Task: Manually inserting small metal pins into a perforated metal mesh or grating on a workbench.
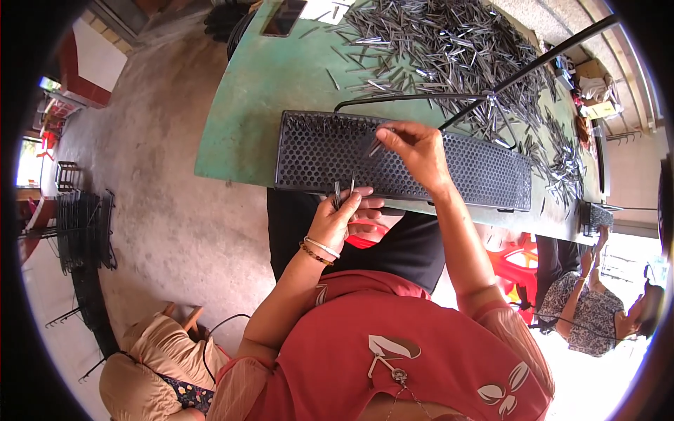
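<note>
A long black perforated rack with rows of round holes lies along the table's near edge, in front of me. Small dark pieces fill holes along its far left rows. My left hand is at the rack's near edge, palm turned up, gripping a few thin metal strips that stick up between thumb and fingers. Over the rack's middle, my right hand pinches a thin dark strip between thumb and forefinger, its lower end close to the holes. Whether it touches them I cannot tell.
A big heap of loose metal strips covers the far part of the green table. Black rods rise across the rack's far side. A phone lies far left. Another person works at right; a red stool stands nearby.
</note>
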A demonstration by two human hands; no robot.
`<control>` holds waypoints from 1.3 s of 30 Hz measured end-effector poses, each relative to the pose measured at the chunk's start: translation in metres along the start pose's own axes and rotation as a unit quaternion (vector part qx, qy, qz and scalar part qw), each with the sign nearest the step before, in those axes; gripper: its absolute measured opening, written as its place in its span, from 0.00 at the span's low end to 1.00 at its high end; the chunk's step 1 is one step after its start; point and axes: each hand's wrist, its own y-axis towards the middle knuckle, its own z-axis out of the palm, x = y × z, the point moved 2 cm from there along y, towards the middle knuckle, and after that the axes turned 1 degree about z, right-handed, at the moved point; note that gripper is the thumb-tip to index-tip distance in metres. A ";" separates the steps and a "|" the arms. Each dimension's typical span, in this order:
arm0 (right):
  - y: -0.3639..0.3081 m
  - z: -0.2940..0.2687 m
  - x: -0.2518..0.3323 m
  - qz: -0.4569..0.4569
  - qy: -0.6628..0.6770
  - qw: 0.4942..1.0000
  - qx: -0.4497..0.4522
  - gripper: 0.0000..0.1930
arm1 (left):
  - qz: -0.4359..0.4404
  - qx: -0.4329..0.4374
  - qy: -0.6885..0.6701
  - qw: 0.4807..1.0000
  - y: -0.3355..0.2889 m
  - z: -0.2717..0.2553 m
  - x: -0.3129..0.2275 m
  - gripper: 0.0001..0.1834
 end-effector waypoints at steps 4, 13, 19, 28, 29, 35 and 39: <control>0.017 0.000 -0.008 -0.042 -0.065 0.995 -0.059 0.10 | -0.021 0.018 -0.015 1.000 -0.002 0.001 0.002 0.19; 0.024 -0.001 -0.006 -0.132 -0.154 0.978 -0.056 0.09 | -0.016 0.031 -0.021 0.999 -0.002 -0.001 0.006 0.17; 0.023 -0.001 -0.012 -0.100 -0.141 0.981 -0.083 0.09 | -0.018 0.043 -0.016 0.999 0.000 -0.001 0.008 0.17; 0.022 0.002 0.003 -0.233 -0.239 0.943 -0.011 0.09 | -0.026 0.020 -0.012 0.999 -0.002 -0.001 0.009 0.17; 0.021 0.002 0.005 -0.231 -0.246 0.942 -0.004 0.08 | -0.025 0.020 -0.013 0.999 -0.002 -0.001 0.009 0.17; 0.023 0.001 0.009 -0.245 -0.249 0.936 0.029 0.08 | -0.025 0.015 0.001 1.000 -0.004 -0.001 0.007 0.17; 0.025 0.004 0.015 -0.267 -0.264 0.925 0.048 0.07 | -0.025 0.018 -0.007 1.000 -0.003 -0.001 0.009 0.17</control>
